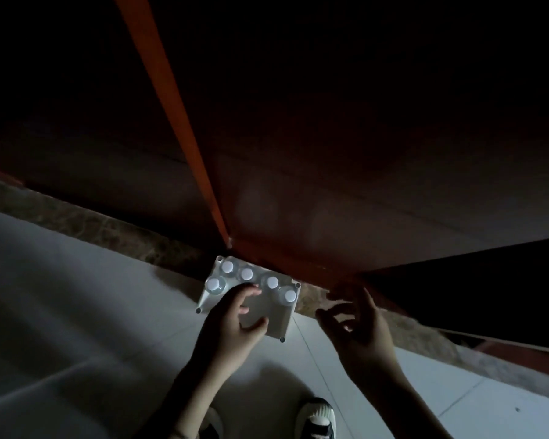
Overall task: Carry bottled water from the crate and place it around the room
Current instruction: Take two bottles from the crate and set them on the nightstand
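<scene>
A white crate stands on the pale tiled floor against a dark stone sill. Several water bottles with white caps stand upright along its far side. My left hand hovers over the crate's near, bare part, fingers spread and loosely curved, holding nothing. My right hand is in the air to the right of the crate, above the sill, fingers open and loosely bent, also with nothing in it. The scene is very dark.
An orange-red door frame rises behind the crate, with dark reddish panels on both sides. A dark panel juts in at the right. My two shoes show at the bottom, on the tiled floor.
</scene>
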Action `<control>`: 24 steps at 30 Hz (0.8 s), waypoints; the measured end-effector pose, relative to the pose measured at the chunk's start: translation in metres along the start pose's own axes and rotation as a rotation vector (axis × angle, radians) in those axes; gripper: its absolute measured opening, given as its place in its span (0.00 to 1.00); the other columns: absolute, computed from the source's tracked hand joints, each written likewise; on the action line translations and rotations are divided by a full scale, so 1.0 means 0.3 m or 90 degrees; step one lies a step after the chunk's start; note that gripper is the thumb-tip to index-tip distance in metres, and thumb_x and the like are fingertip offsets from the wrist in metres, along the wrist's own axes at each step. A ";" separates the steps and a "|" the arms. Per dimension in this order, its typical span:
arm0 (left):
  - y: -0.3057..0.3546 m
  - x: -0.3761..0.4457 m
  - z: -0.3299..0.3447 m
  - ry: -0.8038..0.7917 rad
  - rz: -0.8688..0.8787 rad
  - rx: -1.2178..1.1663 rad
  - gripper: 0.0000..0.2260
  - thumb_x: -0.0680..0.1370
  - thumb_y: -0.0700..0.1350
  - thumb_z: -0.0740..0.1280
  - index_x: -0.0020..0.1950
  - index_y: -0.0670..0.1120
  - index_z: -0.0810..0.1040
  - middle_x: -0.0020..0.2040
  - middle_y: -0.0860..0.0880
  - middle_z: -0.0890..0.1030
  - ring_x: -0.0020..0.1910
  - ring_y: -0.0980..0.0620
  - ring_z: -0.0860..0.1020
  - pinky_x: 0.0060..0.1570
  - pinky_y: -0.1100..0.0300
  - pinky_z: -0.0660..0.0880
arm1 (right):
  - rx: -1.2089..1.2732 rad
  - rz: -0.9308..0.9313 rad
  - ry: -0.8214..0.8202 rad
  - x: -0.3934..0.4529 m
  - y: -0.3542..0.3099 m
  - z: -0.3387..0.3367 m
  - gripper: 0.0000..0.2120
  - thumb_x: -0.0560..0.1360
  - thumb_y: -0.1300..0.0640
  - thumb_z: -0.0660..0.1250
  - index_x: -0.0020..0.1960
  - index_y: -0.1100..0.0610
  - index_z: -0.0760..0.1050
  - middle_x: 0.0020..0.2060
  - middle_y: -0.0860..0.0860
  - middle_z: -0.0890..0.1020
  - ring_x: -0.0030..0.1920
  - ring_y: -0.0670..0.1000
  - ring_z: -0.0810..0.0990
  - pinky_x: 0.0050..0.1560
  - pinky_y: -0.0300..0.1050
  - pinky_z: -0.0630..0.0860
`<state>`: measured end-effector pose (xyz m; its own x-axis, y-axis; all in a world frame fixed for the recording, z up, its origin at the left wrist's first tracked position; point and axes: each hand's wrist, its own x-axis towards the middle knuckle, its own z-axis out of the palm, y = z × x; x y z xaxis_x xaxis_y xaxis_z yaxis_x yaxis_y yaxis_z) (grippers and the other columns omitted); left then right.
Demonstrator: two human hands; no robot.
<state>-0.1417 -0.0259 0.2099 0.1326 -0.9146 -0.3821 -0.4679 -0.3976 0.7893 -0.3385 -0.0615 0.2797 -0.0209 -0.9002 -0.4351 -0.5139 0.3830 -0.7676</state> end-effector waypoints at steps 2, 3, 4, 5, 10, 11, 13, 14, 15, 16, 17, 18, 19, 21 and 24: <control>-0.153 0.134 0.117 -0.036 0.000 0.058 0.24 0.70 0.47 0.75 0.64 0.59 0.72 0.58 0.69 0.74 0.51 0.58 0.80 0.45 0.67 0.74 | -0.014 0.036 -0.002 0.099 0.187 0.124 0.18 0.69 0.57 0.77 0.49 0.43 0.71 0.48 0.41 0.81 0.48 0.43 0.81 0.42 0.39 0.77; -0.224 0.198 0.168 -0.052 0.002 0.081 0.26 0.71 0.48 0.74 0.66 0.59 0.70 0.58 0.66 0.74 0.52 0.57 0.80 0.46 0.66 0.74 | -0.019 0.050 -0.002 0.152 0.274 0.185 0.20 0.69 0.57 0.78 0.49 0.41 0.70 0.48 0.40 0.80 0.50 0.44 0.80 0.44 0.40 0.77; -0.292 0.258 0.217 -0.066 0.009 0.098 0.28 0.70 0.48 0.74 0.67 0.59 0.68 0.59 0.64 0.75 0.53 0.56 0.80 0.49 0.63 0.76 | -0.028 0.059 -0.001 0.203 0.355 0.244 0.22 0.68 0.57 0.78 0.50 0.40 0.69 0.49 0.39 0.79 0.51 0.45 0.79 0.46 0.41 0.77; -0.357 0.311 0.266 -0.081 0.020 0.113 0.30 0.70 0.48 0.73 0.69 0.60 0.66 0.61 0.62 0.76 0.55 0.55 0.80 0.52 0.59 0.77 | -0.042 0.065 0.001 0.253 0.435 0.300 0.23 0.67 0.57 0.78 0.52 0.40 0.68 0.51 0.39 0.77 0.53 0.46 0.79 0.49 0.43 0.77; -0.573 0.477 0.495 -0.065 0.093 0.178 0.32 0.72 0.42 0.70 0.74 0.53 0.64 0.66 0.51 0.78 0.58 0.49 0.80 0.54 0.56 0.76 | -0.115 0.054 -0.015 0.437 0.766 0.510 0.38 0.63 0.58 0.78 0.69 0.47 0.66 0.64 0.46 0.74 0.62 0.48 0.72 0.57 0.45 0.71; -0.597 0.494 0.533 -0.035 0.112 0.167 0.30 0.72 0.41 0.70 0.73 0.51 0.66 0.65 0.50 0.79 0.58 0.48 0.80 0.54 0.56 0.76 | -0.115 0.048 -0.018 0.458 0.812 0.540 0.38 0.64 0.59 0.77 0.70 0.47 0.66 0.63 0.46 0.75 0.62 0.49 0.73 0.53 0.43 0.71; -0.647 0.527 0.593 0.025 0.120 0.113 0.26 0.69 0.40 0.72 0.67 0.46 0.73 0.61 0.47 0.81 0.59 0.46 0.80 0.54 0.58 0.73 | -0.120 0.025 0.004 0.499 0.887 0.587 0.35 0.65 0.60 0.76 0.68 0.47 0.68 0.59 0.48 0.80 0.58 0.53 0.78 0.48 0.43 0.71; -0.671 0.541 0.613 0.051 0.116 0.086 0.25 0.68 0.40 0.73 0.65 0.45 0.75 0.58 0.46 0.82 0.58 0.45 0.80 0.54 0.59 0.72 | -0.132 0.017 0.020 0.518 0.910 0.602 0.33 0.66 0.58 0.76 0.67 0.47 0.69 0.57 0.48 0.81 0.56 0.55 0.79 0.46 0.45 0.73; -0.690 0.550 0.626 0.066 0.111 0.069 0.24 0.67 0.41 0.74 0.63 0.46 0.76 0.56 0.47 0.83 0.57 0.46 0.80 0.54 0.60 0.72 | -0.145 0.014 0.030 0.534 0.928 0.612 0.32 0.66 0.56 0.76 0.66 0.46 0.69 0.56 0.48 0.83 0.55 0.57 0.80 0.47 0.47 0.75; -0.705 0.555 0.634 0.070 0.108 0.059 0.23 0.66 0.42 0.75 0.61 0.47 0.76 0.54 0.48 0.83 0.55 0.47 0.81 0.53 0.59 0.73 | -0.155 0.016 0.035 0.547 0.942 0.617 0.31 0.65 0.54 0.77 0.64 0.45 0.69 0.55 0.48 0.83 0.55 0.58 0.80 0.48 0.50 0.76; -0.710 0.557 0.635 0.070 0.110 0.053 0.22 0.66 0.42 0.75 0.59 0.48 0.77 0.51 0.50 0.83 0.52 0.48 0.81 0.51 0.58 0.75 | -0.159 0.016 0.039 0.559 0.953 0.618 0.31 0.64 0.53 0.78 0.63 0.44 0.69 0.54 0.48 0.83 0.54 0.58 0.80 0.49 0.51 0.77; -0.710 0.556 0.631 0.073 0.120 0.052 0.20 0.66 0.42 0.74 0.56 0.48 0.77 0.48 0.51 0.83 0.50 0.49 0.81 0.48 0.59 0.75 | -0.159 0.013 0.044 0.567 0.957 0.616 0.31 0.63 0.52 0.79 0.62 0.44 0.70 0.54 0.47 0.84 0.54 0.58 0.80 0.49 0.52 0.77; -0.701 0.546 0.622 0.080 0.130 0.059 0.18 0.66 0.41 0.74 0.54 0.48 0.77 0.47 0.51 0.83 0.47 0.49 0.81 0.45 0.60 0.74 | -0.154 0.007 0.047 0.568 0.956 0.611 0.31 0.63 0.52 0.79 0.62 0.44 0.70 0.53 0.47 0.84 0.54 0.57 0.80 0.49 0.52 0.77; -0.667 0.511 0.589 0.090 0.126 0.081 0.19 0.65 0.42 0.75 0.54 0.48 0.77 0.47 0.51 0.84 0.47 0.48 0.82 0.42 0.64 0.71 | -0.142 -0.004 0.051 0.553 0.931 0.594 0.29 0.62 0.51 0.80 0.60 0.47 0.73 0.50 0.46 0.83 0.52 0.56 0.81 0.47 0.48 0.75; -0.558 0.420 0.499 0.075 0.077 0.095 0.26 0.63 0.48 0.78 0.59 0.52 0.76 0.49 0.53 0.85 0.49 0.50 0.82 0.43 0.66 0.69 | -0.118 -0.004 0.057 0.493 0.842 0.525 0.28 0.62 0.49 0.81 0.59 0.50 0.74 0.46 0.41 0.80 0.49 0.50 0.80 0.48 0.46 0.73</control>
<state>-0.1775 -0.0636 -0.0422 0.1645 -0.9606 -0.2242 -0.6095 -0.2777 0.7426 -0.3363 -0.0650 -0.0528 -0.0899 -0.9202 -0.3809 -0.6633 0.3406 -0.6664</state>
